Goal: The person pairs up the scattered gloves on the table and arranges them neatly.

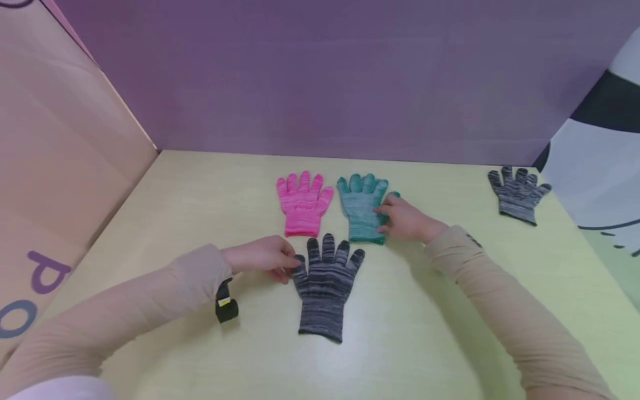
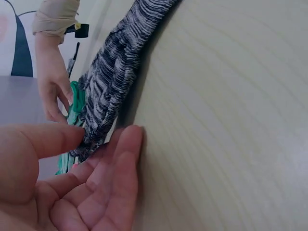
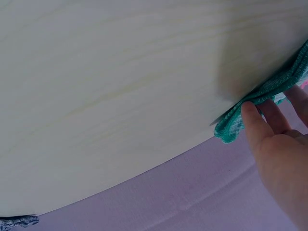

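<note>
A black-and-grey knit glove [image 1: 325,289] lies palm-flat at the near middle of the table, fingers pointing away. My left hand [image 1: 265,258] pinches its left outer finger; in the left wrist view the thumb [image 2: 57,139] is on one side of the striped knit [image 2: 113,72] and the fingers on the other. Farther back lies a teal glove [image 1: 362,208], with my right hand [image 1: 407,219] at its right side. In the right wrist view, nearly straight fingertips [image 3: 252,113] touch the teal edge [image 3: 279,84]. A pink glove [image 1: 302,205] lies left of the teal one.
Another black-and-grey glove [image 1: 520,194] lies at the table's far right corner. The pale wooden table [image 1: 200,194] meets a purple panel [image 1: 340,78] behind, with printed panels on the left and right. A black wrist device [image 1: 226,308] hangs under the left sleeve.
</note>
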Demonstrator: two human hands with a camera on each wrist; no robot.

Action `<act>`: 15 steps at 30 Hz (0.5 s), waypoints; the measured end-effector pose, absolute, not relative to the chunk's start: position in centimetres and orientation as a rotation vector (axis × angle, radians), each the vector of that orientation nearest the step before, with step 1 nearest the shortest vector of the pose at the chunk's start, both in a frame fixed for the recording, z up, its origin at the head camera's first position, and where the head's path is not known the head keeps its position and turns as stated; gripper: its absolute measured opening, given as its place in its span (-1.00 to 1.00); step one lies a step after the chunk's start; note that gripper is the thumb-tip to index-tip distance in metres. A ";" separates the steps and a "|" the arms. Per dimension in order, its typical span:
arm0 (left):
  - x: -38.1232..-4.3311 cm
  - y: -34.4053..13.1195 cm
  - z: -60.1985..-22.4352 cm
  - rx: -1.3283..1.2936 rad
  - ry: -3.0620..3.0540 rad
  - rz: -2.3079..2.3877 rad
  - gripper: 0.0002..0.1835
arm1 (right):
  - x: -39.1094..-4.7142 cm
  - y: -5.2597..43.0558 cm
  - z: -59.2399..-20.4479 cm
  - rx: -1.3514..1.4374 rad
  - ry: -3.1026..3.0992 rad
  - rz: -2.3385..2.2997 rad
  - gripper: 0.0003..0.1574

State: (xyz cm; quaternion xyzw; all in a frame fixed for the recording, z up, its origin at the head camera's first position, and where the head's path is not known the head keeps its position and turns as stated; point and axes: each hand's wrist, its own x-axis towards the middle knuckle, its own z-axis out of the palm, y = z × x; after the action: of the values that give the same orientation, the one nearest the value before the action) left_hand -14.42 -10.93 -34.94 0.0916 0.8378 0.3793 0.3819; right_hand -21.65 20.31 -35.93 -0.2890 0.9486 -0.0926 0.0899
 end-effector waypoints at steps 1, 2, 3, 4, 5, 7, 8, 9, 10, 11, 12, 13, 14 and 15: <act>-14.5 -10.9 -35.1 0.234 2.154 0.961 -0.79 | -21.7 20.3 -35.9 -0.859 2.822 -0.273 -0.33; -14.6 -10.9 -35.2 0.235 2.172 0.951 -0.80 | -21.7 20.4 -35.9 -0.856 2.823 -0.272 -0.33; -14.7 -10.8 -35.3 0.234 2.192 0.937 -0.81 | -21.7 20.4 -35.9 -0.854 2.823 -0.271 -0.33; -14.8 -10.8 -35.4 0.236 2.224 0.910 -0.81 | -21.7 20.4 -35.9 -0.860 2.823 -0.272 -0.33; -14.9 -10.7 -35.5 0.254 2.263 0.870 -0.81 | -21.7 20.4 -35.9 -0.869 2.824 -0.272 -0.34; -15.0 -10.8 -35.6 0.308 2.336 0.780 -0.78 | -21.7 20.4 -35.9 -0.880 2.828 -0.277 -0.34; -15.1 -10.8 -35.6 0.336 2.368 0.736 -0.76 | -21.7 20.4 -35.9 -0.882 2.828 -0.277 -0.34; -15.2 -10.8 -35.6 0.364 2.401 0.693 -0.74 | -21.7 20.4 -35.9 -0.882 2.828 -0.279 -0.34; -15.2 -10.8 -35.4 0.396 2.436 0.657 -0.73 | -21.6 20.4 -35.9 -0.887 2.830 -0.279 -0.34; -15.2 -10.8 -35.3 0.432 2.475 0.637 -0.72 | -21.6 20.4 -35.9 -0.882 2.830 -0.280 -0.34; -15.2 -10.8 -35.0 0.469 2.512 0.634 -0.73 | -21.6 20.4 -35.9 -0.875 2.829 -0.279 -0.34; -15.2 -10.7 -34.7 0.505 2.558 0.633 -0.75 | -21.6 20.4 -35.9 -0.873 2.830 -0.277 -0.34; -15.3 -10.5 -34.4 0.550 2.608 0.635 -0.75 | -21.6 20.3 -35.9 -0.872 2.831 -0.277 -0.34; -15.3 -10.3 -34.1 0.609 2.658 0.635 -0.76 | -21.6 20.3 -35.9 -0.868 2.831 -0.277 -0.33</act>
State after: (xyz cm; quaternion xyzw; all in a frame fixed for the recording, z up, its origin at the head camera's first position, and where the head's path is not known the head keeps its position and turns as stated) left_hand -15.27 -10.34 -34.09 0.2142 0.9356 0.2233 0.1699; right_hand -21.61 20.31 -35.89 -0.2907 0.9487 -0.0927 0.0836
